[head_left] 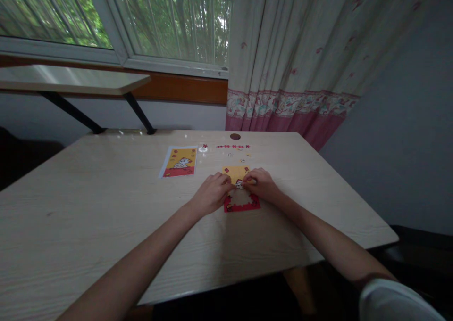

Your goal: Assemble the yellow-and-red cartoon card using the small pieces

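A small yellow and red jigsaw puzzle [241, 200] lies on the pale wooden table [106, 217], with a gap showing bare wood in its middle. My left hand [211, 194] rests on its left side, fingers curled and pinching at a small piece. My right hand [262, 183] sits on the puzzle's right side, fingers bent and pressed on a white and red puzzle piece [239, 184] between both hands. A reference picture card [179, 162] with the same yellow and red image lies to the left.
A row of loose red puzzle pieces [232, 146] and a few pale ones [236, 157] lie behind the puzzle. A round cable hole [235, 136] sits near the table's far edge. A shelf [71, 80], window and curtain [300, 57] stand behind.
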